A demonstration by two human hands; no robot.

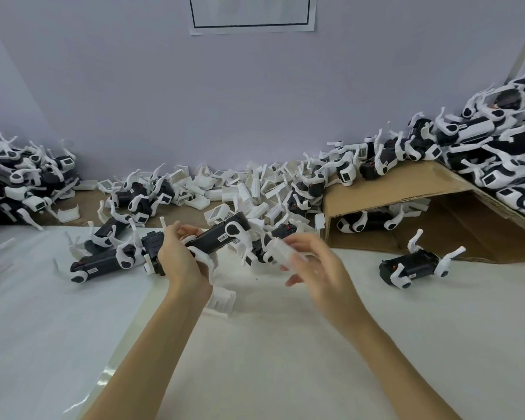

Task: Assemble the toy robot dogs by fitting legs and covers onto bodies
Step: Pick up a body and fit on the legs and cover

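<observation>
Two hands work mid-frame: left hand (182, 262) grips a black plastic dog body with white legs (215, 237). Right hand (315, 265) pinches a blurred white plastic cover (281, 251); it should be squared over the body before being pressed down.

Table (285, 359) is carrying a white sheet; a cover (222, 301) is lying near centre, a legged body (412, 266) sitting right, bodies (103, 259) lying left, loose covers (240, 189) piling along the back, cardboard (391, 183) leaning at right.

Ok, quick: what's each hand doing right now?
Left hand: grips a black dog body with white legs.
Right hand: holds a white cover, blurred.
</observation>
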